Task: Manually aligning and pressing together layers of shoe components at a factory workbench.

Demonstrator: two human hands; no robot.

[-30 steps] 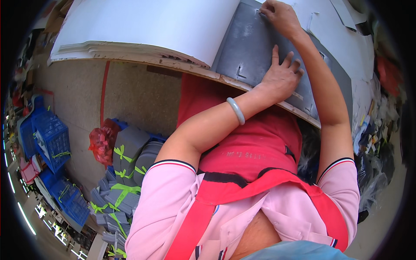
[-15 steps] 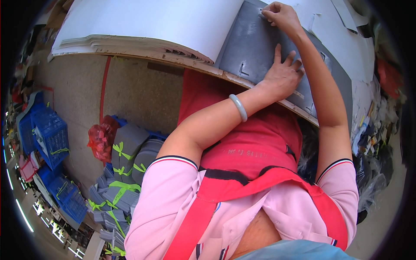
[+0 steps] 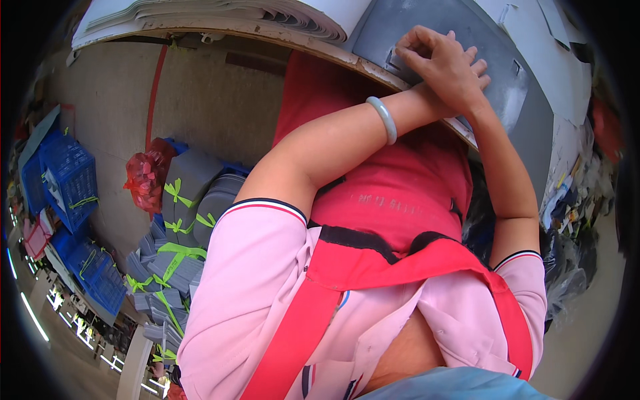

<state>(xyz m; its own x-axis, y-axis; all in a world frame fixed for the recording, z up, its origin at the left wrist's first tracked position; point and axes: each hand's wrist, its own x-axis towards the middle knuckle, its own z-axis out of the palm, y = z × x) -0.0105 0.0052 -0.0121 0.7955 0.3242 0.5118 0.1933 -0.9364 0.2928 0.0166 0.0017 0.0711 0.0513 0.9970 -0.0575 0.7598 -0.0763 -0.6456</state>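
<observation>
Both hands are lying on the grey sheet (image 3: 460, 40) at the table edge (image 3: 267, 30), left hand (image 3: 460, 77) w/ fingers spread pressing it flat, right hand (image 3: 423, 47) curled, pinching the sheet's tab, prob. to keep it from sliding.

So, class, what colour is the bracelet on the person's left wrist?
Pale grey-green, a plain smooth bracelet, seen best in the head view.

White sheet stack (image 3: 267, 17) crowds grey panel's (image 3: 467, 40) left, seemingly.
</observation>
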